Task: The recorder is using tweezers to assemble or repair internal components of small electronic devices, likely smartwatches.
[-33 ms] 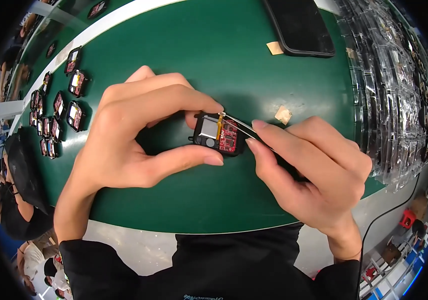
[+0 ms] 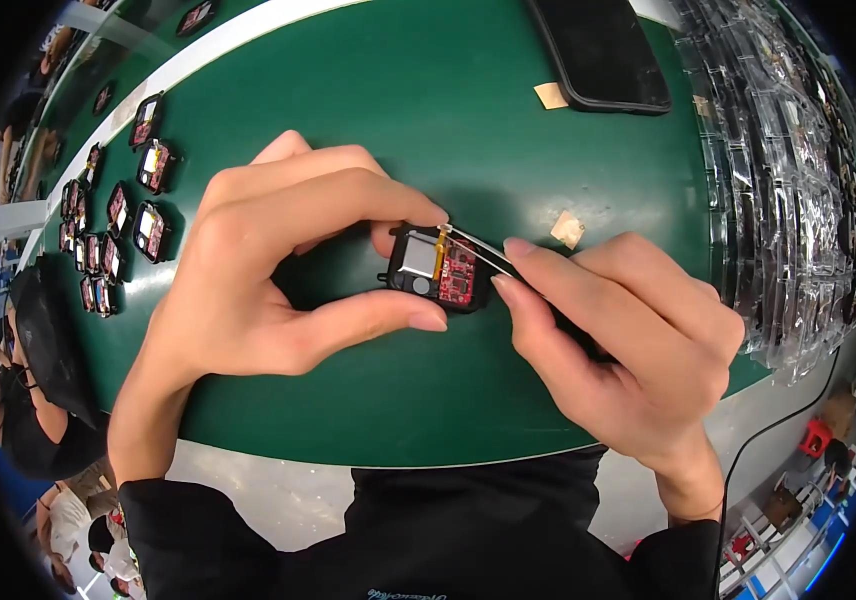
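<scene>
Between the thumb and fingers of my left hand (image 2: 278, 255) is a small black electronic device housing (image 2: 398, 285), open side up. Inside it lie a silver battery (image 2: 419, 254) with yellow tape along one side, a round grey part (image 2: 421, 285) and a red circuit board (image 2: 459, 275). Pinched in my right hand (image 2: 628, 345) is a pair of metal tweezers (image 2: 483, 252). The tweezer tips reach the top edge of the housing, close by my left index fingertip. What lies between the tips is too small to make out.
Several similar open devices (image 2: 152, 232) stand on the green table (image 2: 428, 410) at the left. A black phone (image 2: 603, 55) lies at the far right, with tan paper pieces (image 2: 567, 230) nearby. Clear plastic trays (image 2: 763, 190) are stacked along the right edge. Other people sit at far left.
</scene>
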A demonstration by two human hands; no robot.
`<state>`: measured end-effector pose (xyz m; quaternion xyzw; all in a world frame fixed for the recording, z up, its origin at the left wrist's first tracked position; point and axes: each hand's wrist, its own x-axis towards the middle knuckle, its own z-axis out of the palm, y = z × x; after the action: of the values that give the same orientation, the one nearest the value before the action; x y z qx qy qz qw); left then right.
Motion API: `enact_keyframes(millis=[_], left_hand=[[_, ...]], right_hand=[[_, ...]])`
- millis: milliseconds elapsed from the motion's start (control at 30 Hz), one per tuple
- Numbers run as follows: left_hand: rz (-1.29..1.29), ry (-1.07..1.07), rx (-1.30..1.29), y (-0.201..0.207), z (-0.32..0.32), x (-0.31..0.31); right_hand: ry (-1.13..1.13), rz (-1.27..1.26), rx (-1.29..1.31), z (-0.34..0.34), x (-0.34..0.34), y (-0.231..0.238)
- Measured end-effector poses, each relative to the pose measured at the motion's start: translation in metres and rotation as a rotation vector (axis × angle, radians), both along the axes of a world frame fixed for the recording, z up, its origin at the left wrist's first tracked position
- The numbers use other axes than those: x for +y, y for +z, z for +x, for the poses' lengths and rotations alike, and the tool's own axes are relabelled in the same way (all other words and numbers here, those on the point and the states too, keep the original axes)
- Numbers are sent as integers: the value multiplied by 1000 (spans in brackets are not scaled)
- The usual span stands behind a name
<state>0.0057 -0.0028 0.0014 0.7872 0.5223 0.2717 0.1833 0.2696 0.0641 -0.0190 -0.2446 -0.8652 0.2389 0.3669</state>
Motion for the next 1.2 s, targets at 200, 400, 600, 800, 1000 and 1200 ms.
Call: enact_keyframes(millis=[200, 400, 600, 800, 1000, 1200], left_hand=[[-63, -62, -35, -2, -13, 4], [-101, -109, -79, -2, -17, 5], [-105, -134, -55, 0, -16, 5], [-99, -143, -85, 1, -12, 6], [-80, -185, -35, 3, -13, 7], [-85, -183, -53, 1, -12, 8]], right_hand=[[30, -90, -21, 2, 1, 7], [73, -240, -4, 3, 3, 7], [67, -264, -21, 3, 2, 8], [70, -260, -26, 3, 2, 8], [60, -307, -8, 2, 0, 8], [84, -271, -3, 2, 1, 5]])
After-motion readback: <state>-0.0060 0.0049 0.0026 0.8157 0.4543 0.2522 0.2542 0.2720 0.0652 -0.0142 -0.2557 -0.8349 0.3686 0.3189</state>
